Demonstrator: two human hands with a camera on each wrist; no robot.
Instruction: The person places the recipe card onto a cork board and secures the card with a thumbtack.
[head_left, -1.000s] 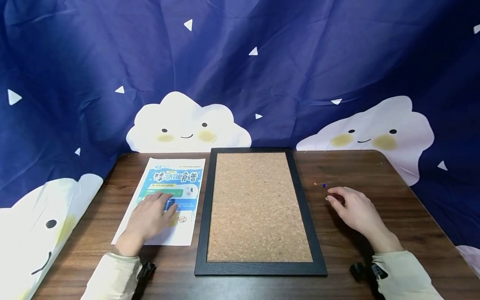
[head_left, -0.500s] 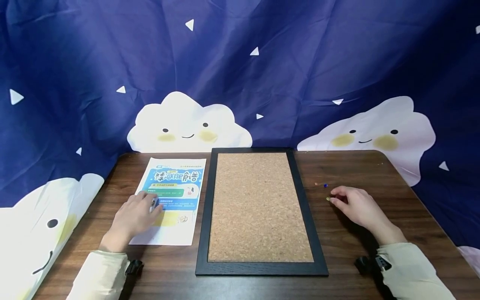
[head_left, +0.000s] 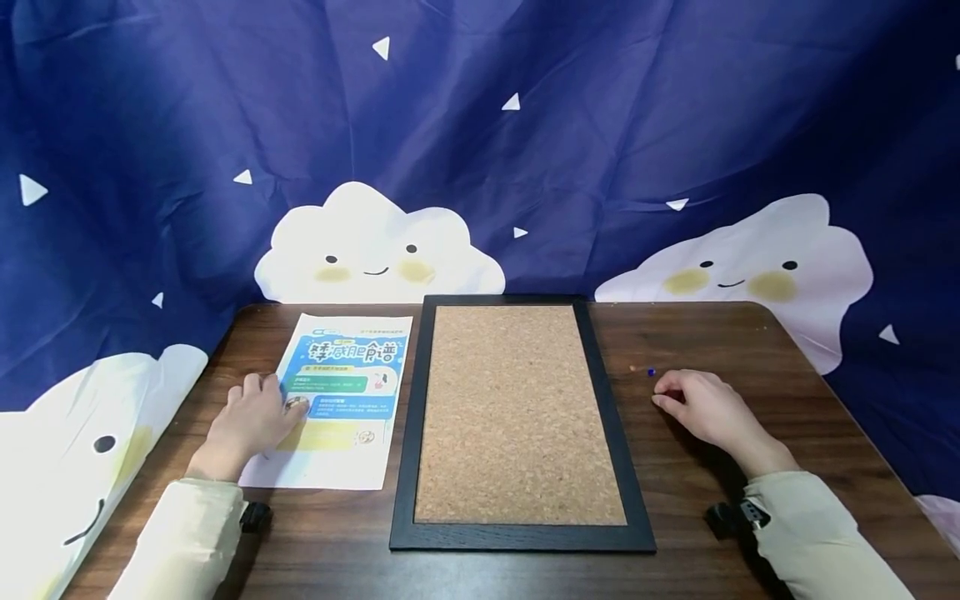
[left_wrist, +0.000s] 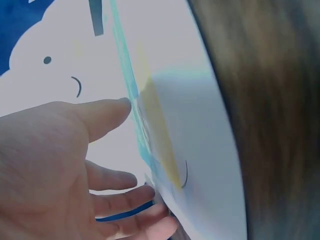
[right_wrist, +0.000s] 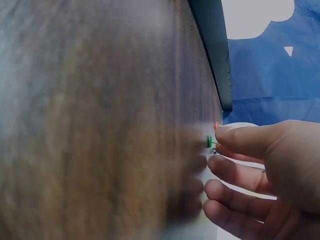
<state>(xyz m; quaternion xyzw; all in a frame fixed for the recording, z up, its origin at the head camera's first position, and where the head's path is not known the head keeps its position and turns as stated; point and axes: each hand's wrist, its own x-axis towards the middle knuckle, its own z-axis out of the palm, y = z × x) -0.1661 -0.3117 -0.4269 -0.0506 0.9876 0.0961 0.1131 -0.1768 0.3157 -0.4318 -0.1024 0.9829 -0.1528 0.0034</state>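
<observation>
A printed sheet of paper [head_left: 348, 400] lies on the table to the left. My left hand [head_left: 251, 421] is at its left edge, the thumb over the print and the other fingers loosely bent near the margin. In the middle lies a cork board [head_left: 517, 417] in a black frame. To its right, my right hand [head_left: 705, 408] pinches at a small green thumbtack [right_wrist: 209, 142] between thumb and forefinger, the tack's head close to the tabletop. That tack is hidden in the head view. A blue thumbtack [head_left: 651, 372] and an orange one [head_left: 633, 368] lie just beyond.
The wooden table [head_left: 750, 342] ends at a dark blue curtain [head_left: 465, 125] with white clouds. A dark wrist device [head_left: 257, 517] sits at the left sleeve, another [head_left: 738, 518] at the right.
My left hand has slid left across the paper to its left edge. My right thumb and forefinger have closed in where the tack showed half a second ago. Paper and board stay put.
</observation>
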